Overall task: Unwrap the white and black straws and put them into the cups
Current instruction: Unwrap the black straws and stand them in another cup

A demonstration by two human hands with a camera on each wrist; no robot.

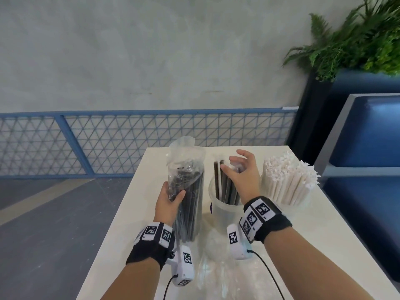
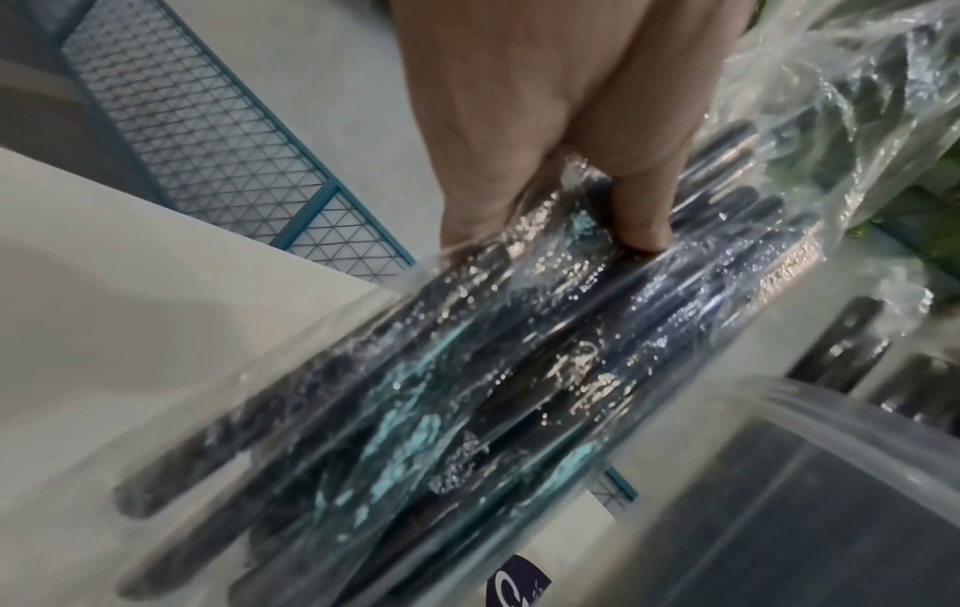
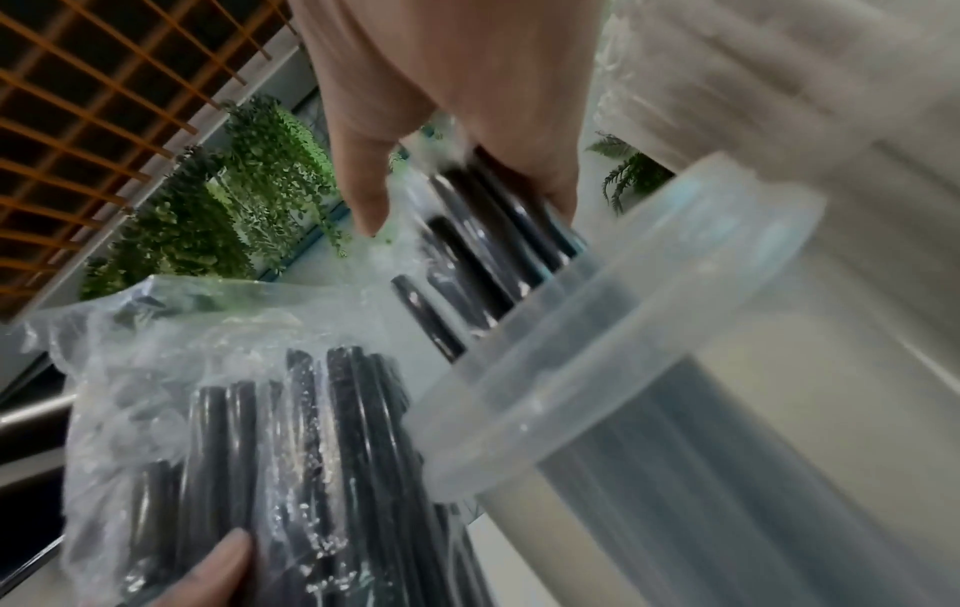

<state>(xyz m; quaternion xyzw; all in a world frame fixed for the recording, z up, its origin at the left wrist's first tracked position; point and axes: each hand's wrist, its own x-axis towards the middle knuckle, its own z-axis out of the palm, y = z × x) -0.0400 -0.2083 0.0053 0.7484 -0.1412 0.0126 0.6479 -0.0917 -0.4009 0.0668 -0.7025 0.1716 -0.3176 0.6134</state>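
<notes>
The left hand is gripping the clear plastic bag of black straws around its middle, thumb in front and fingers curled behind, and is holding it upright at the centre of the head view, its loose open mouth crumpling up toward the blue mesh railing. The right hand is poised just to the right of it, fingers spread and only lightly bent over the tops of a few black straws already standing in the clear cup; in the right wrist view its fingertips are touching those straw tops along with a wisp of clear film, but whether they are pinching anything I cannot tell, and it looks more like a release or a tidying touch. The bagged straws are running nearly vertical, parallel to the ones in the cup, with the bag's opening level with and to the left of the right hand, so that hand is the nearer one to reach across and draw out the next bunch while the left steadies the bag. Further right, a second cup is already packed with white paper-wrapped straws. Everything is sitting on the white table, with crumpled clear wrapping lying at the lower centre and a green plant filling the upper right corner.
</notes>
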